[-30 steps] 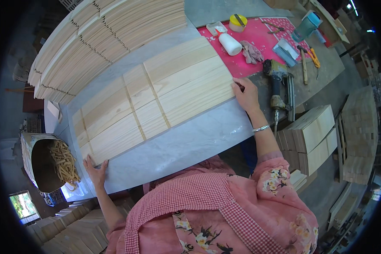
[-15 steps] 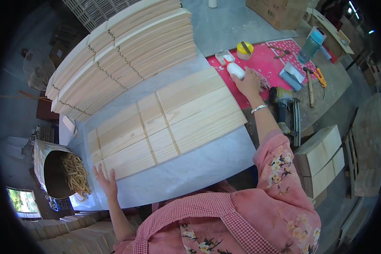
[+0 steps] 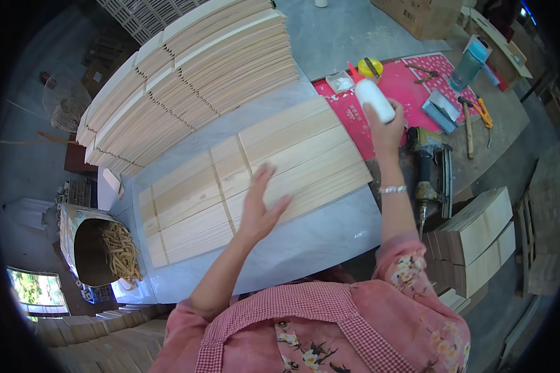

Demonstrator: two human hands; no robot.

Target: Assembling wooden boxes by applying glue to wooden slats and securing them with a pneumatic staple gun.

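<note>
A white glue bottle [image 3: 372, 99] with a red nozzle is gripped in my right hand [image 3: 389, 127], raised over the pink mat with the nozzle pointing away from me. My left hand [image 3: 259, 208], slightly blurred, hovers over the flat wooden boards [image 3: 193, 193] with its fingers apart and nothing in it. The pale boards lie side by side in rows on the table in front of me, with narrow darker strips running across them. Whether the left hand touches the wood, I cannot tell.
Tall stacks of boards [image 3: 230, 68] stand behind. On the pink mat [image 3: 345, 115] are a small white tray [image 3: 340, 81], a yellow-lidded tub [image 3: 368, 67] and pliers. A nail gun [image 3: 424, 158], hammer [image 3: 466, 127] and water bottle [image 3: 468, 65] lie right. Left, a tipped container [image 3: 93, 252] holds wooden strips.
My right hand has lifted the glue bottle up from the mat and tilted it more upright. My left hand has moved right, from the boards' near left corner to over their middle.
</note>
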